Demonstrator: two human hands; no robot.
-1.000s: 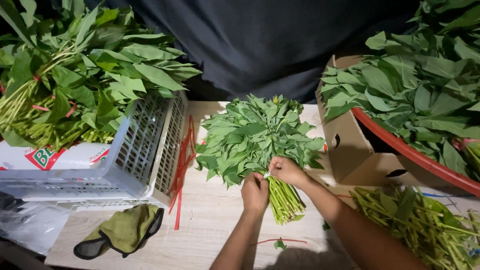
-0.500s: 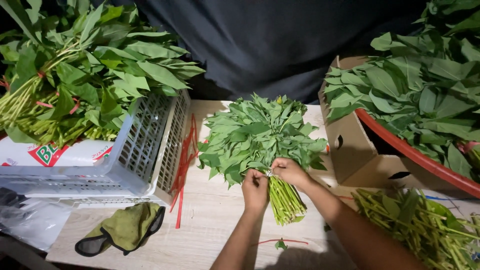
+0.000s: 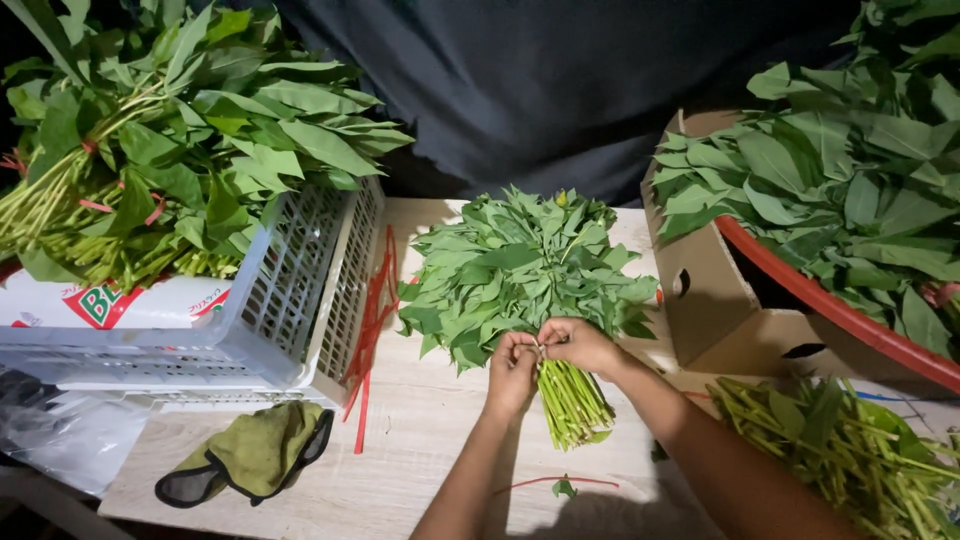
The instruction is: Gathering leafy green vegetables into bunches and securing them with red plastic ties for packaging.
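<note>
A bunch of green leafy stalks lies on the pale wooden table, leaves pointing away from me and cut stems toward me. My left hand and my right hand meet at the neck of the bunch, just below the leaves, fingers pinched together there. Whatever thin thing the fingertips grip is too small to make out. A loose red band lies on the table in front of the stems.
A white slatted crate piled with tied leafy bunches stands at the left, several red bands beside it. A green cloth lies front left. A cardboard box with greens sits right, loose stalks in front of it.
Both hands stay at the neck of the bunch; the fingers shift only slightly. The bunch has not moved.
</note>
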